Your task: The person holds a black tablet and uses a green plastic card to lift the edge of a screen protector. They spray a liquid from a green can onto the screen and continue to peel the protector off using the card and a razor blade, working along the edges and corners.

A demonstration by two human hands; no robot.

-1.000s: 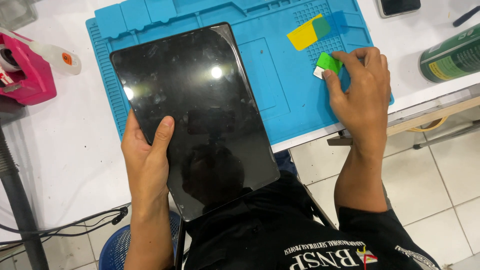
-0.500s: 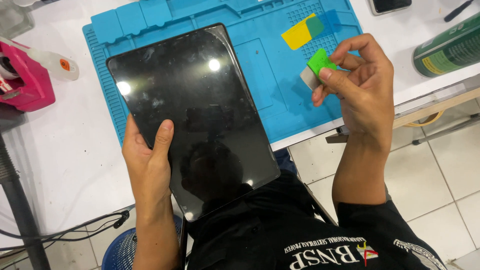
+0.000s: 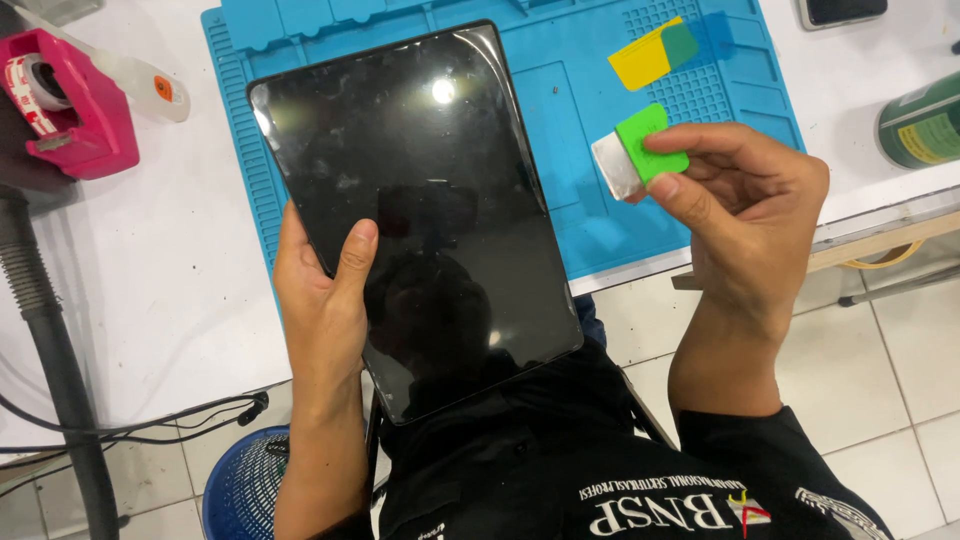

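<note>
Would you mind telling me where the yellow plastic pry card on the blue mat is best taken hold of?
Probably by the yellow plastic pry card's lower-left end, coming from the side nearest the person. It lies flat on the blue silicone mat with that end free, while its upper-right end is overlapped by a green piece.

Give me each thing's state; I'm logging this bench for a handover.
Tablet: screen dark, tilted, held by left hand.
Green pry tool: pinched in right hand, above the mat.
Yellow-green pick: flat on blue mat.
Pink tape dispenser: on the table, roll loaded.
Green can: lying sideways.
</note>
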